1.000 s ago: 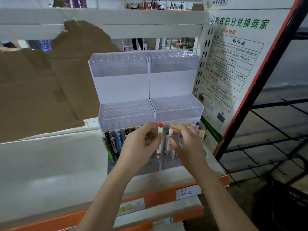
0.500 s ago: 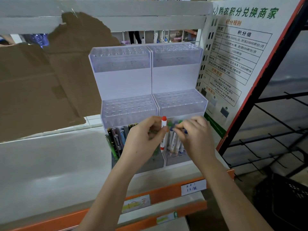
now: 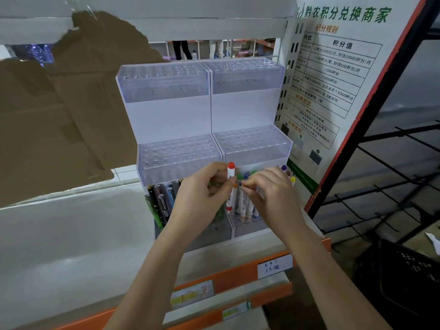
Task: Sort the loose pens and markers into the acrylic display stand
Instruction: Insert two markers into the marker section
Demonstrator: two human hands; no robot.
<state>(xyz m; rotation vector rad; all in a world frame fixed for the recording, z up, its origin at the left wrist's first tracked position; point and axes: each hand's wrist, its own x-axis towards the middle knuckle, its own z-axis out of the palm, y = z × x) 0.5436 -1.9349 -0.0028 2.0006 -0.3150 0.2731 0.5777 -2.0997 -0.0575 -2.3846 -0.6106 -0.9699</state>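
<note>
Since half a second earlier little had moved: the left hand [image 3: 202,194] had kept its grip on the red-capped marker [image 3: 230,186], and the right hand [image 3: 271,196] had stayed bunched over the markers in the lowest tier, its fingertips a touch closer to the left.

At the far left a torn sheet of brown cardboard [image 3: 59,103] leaned against the shelving. Right of it the acrylic display stand [image 3: 166,120] stood on the white shelf [image 3: 71,234], its upper and middle tiers of holes bare. In the left half of the bottom tier a row of dark pens [image 3: 159,203] stood upright, just beside the left hand.

The left hand was curled round the red-capped marker, holding it upright in front of the divide between the two halves of the stand, the red cap above the fingers and the lower tip below them. Close beside it, the right hand pinched something small at its fingertips; what it gripped could not be made out. Under that hand stood white markers [image 3: 245,206] with coloured caps, and purple and yellow caps showed past its knuckles. A printed poster [image 3: 333,67] leaned at the right.
</note>
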